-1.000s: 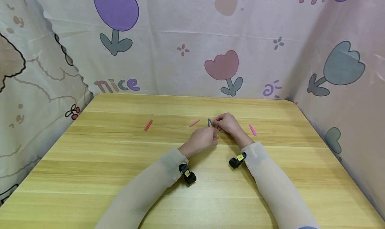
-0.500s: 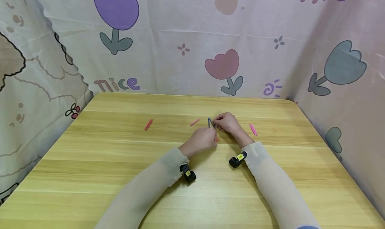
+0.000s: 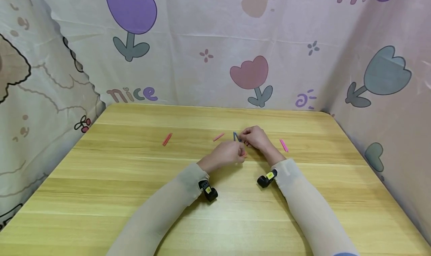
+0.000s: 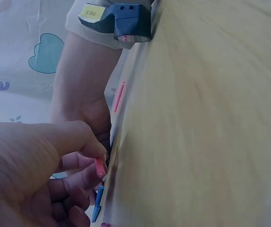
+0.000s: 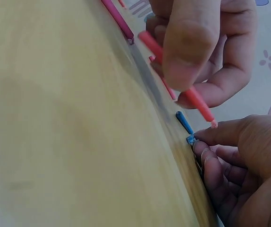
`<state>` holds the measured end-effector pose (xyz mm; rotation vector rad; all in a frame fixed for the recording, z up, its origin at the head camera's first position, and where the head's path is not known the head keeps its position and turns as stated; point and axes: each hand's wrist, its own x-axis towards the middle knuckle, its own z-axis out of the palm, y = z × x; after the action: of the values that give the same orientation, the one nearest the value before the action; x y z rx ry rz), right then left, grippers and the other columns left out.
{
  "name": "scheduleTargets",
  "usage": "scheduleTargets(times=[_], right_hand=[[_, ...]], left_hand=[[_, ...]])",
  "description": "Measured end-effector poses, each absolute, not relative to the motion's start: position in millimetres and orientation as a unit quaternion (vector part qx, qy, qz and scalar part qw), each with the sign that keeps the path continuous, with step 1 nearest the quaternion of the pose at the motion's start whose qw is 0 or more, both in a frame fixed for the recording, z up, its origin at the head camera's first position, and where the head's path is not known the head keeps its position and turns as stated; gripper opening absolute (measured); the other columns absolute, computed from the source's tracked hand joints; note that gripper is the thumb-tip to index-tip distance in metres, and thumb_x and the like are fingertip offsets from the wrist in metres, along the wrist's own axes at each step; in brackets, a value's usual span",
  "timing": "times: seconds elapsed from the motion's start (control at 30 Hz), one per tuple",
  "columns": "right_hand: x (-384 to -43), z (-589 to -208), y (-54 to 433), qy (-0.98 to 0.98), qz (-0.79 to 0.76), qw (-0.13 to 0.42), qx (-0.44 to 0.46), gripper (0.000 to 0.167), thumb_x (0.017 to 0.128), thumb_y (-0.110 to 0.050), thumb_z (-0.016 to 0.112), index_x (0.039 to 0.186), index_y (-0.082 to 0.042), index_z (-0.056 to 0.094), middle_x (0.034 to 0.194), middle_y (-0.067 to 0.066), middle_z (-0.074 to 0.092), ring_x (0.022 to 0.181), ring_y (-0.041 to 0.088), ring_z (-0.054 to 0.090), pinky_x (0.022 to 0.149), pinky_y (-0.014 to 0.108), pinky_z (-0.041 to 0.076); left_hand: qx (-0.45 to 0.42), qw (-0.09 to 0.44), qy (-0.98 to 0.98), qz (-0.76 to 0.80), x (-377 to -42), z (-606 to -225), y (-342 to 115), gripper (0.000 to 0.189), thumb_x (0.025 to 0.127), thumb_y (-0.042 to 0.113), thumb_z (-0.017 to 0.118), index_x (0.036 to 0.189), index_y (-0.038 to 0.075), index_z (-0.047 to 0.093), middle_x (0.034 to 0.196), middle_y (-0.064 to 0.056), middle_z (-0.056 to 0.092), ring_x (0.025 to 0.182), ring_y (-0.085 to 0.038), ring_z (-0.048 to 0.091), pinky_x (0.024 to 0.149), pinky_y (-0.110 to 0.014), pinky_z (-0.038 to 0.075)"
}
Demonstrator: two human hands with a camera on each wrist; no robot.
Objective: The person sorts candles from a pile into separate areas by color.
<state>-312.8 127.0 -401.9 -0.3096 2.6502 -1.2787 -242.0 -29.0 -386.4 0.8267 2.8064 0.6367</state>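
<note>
My left hand (image 3: 226, 153) pinches a short coral-red stick (image 5: 200, 104) between thumb and fingers, holding it above the table close to the blue sticks. Two blue sticks (image 3: 234, 136) meet at their far ends in a narrow peak; the left hand overlaps their near ends in the head view. At the right-hand one, my right hand (image 3: 254, 137) has its fingertips pinched on the blue stick's end (image 5: 190, 139), its other fingers curled beneath.
A pair of red sticks (image 3: 167, 139) lies to the left on the wooden table (image 3: 215, 226). One pink stick (image 3: 219, 137) lies just left of the blue ones. Bright pink sticks (image 3: 284, 145) lie right of the right hand. A printed cloth (image 3: 188, 76) hangs behind the table.
The left hand has turned and shifted slightly, its wrist moving a little left, with the coral-red stick still pinched. The right hand stays in place at the blue stick.
</note>
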Motion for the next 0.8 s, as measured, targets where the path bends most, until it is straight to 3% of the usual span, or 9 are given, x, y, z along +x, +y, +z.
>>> scheduleTargets(times=[0.23,0.3,0.37,0.43,0.47,0.5,0.57,0.63,0.8], right_hand=[[-311,-402,128,0.889,-0.436,0.094,-0.103,0.017,0.093,-0.015,0.066,0.094,0.000,0.074,0.068,0.002,0.064,0.055,0.009,0.055,0.050,0.021,0.046],[-310,-402,128,0.890,-0.435,0.093,-0.102,0.017,0.093,-0.015,0.066,0.094,0.000,0.074,0.069,0.003,0.064,0.055,0.010,0.055,0.050,0.022,0.046],[-309,-402,129,0.892,-0.430,0.091,-0.103,0.017,0.093,-0.016,0.067,0.093,0.000,0.074,0.069,0.003,0.064,0.056,0.010,0.055,0.051,0.022,0.046],[-309,-402,129,0.895,-0.424,0.087,-0.105,0.018,0.093,-0.017,0.066,0.093,-0.001,0.074,0.070,0.004,0.064,0.057,0.011,0.055,0.051,0.022,0.047],[-308,-402,129,0.896,-0.422,0.086,-0.107,0.019,0.094,-0.018,0.066,0.093,-0.001,0.074,0.070,0.004,0.064,0.058,0.011,0.055,0.052,0.023,0.047],[-308,-401,129,0.898,-0.417,0.085,-0.110,0.020,0.094,-0.019,0.066,0.092,-0.001,0.074,0.070,0.004,0.064,0.058,0.011,0.056,0.052,0.023,0.048],[-308,-400,130,0.903,-0.405,0.084,-0.115,0.022,0.094,-0.022,0.065,0.089,-0.002,0.074,0.070,0.004,0.065,0.057,0.011,0.057,0.053,0.023,0.048],[-306,-399,130,0.909,-0.390,0.086,-0.119,0.025,0.095,-0.024,0.065,0.084,-0.003,0.074,0.068,0.003,0.065,0.056,0.012,0.056,0.053,0.024,0.048],[-306,-395,132,0.913,-0.374,0.098,-0.133,0.028,0.095,-0.026,0.064,0.078,-0.005,0.072,0.067,0.003,0.065,0.054,0.012,0.056,0.054,0.026,0.048]], left_hand=[[0.254,0.099,0.931,0.243,-241,-380,-36,0.008,0.092,0.023,0.067,0.095,0.016,0.064,0.081,0.007,0.063,0.065,-0.008,0.056,0.064,-0.027,0.047],[0.250,0.101,0.932,0.243,-243,-379,-40,0.008,0.092,0.022,0.067,0.095,0.016,0.064,0.078,0.008,0.063,0.063,-0.007,0.057,0.085,-0.030,0.047],[0.250,0.104,0.932,0.242,-245,-378,-44,0.008,0.092,0.022,0.066,0.096,0.015,0.063,0.072,0.007,0.065,0.058,-0.007,0.059,0.104,-0.035,0.035],[0.248,0.101,0.932,0.244,-246,-376,-50,0.006,0.092,0.020,0.065,0.094,0.015,0.062,0.068,0.006,0.065,0.056,-0.007,0.059,0.111,-0.037,0.025],[0.247,0.097,0.932,0.245,-247,-376,-53,0.006,0.093,0.019,0.065,0.093,0.014,0.062,0.066,0.005,0.065,0.055,-0.008,0.059,0.111,-0.036,0.026],[0.247,0.092,0.933,0.246,-247,-376,-57,0.005,0.092,0.018,0.065,0.092,0.014,0.062,0.066,0.005,0.065,0.056,-0.008,0.058,0.104,-0.034,0.035],[0.239,0.086,0.933,0.256,-247,-374,-65,0.004,0.090,0.016,0.066,0.091,0.014,0.063,0.069,0.004,0.064,0.059,-0.010,0.056,0.084,-0.031,0.046],[0.230,0.075,0.936,0.257,-246,-374,-73,0.003,0.088,0.015,0.066,0.089,0.015,0.063,0.074,0.005,0.062,0.063,-0.010,0.053,0.064,-0.029,0.044],[0.204,0.060,0.941,0.262,-244,-368,-92,0.005,0.085,0.013,0.066,0.089,0.014,0.062,0.074,0.004,0.060,0.063,-0.012,0.052,0.060,-0.028,0.040]])
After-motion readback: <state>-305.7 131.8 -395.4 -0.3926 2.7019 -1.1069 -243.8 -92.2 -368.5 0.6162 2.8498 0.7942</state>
